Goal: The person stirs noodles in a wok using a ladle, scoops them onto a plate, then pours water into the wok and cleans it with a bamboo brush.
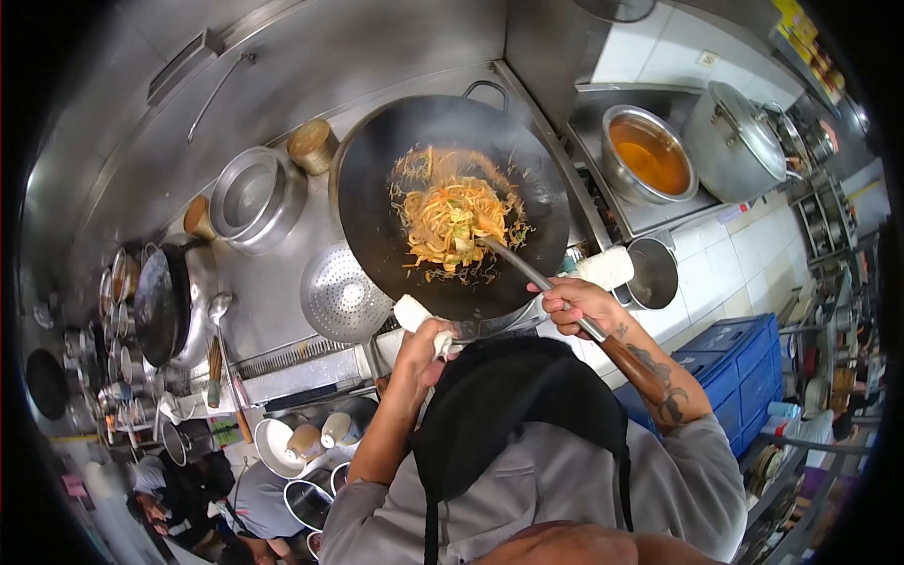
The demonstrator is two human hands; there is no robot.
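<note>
Noodles with shredded vegetables (452, 221) lie in the middle of a large black wok (372, 179), with light steam over them. My right hand (576, 306) is closed round the handle of a long metal ladle (527, 273), whose wooden end runs back along my forearm. The ladle's head rests in the noodles. At the wok's near rim, my left hand (428, 348) is wrapped round a folded white cloth (412, 314). Another white cloth (605, 269) lies just beyond my right hand.
Left of the wok are a perforated strainer (345, 294) and stacked metal bowls (247, 195). Right of it stand a pot of orange liquid (650, 158), a lidded pot (730, 141) and an empty saucepan (652, 273). Blue crates (730, 367) stand at lower right; other people are at lower left.
</note>
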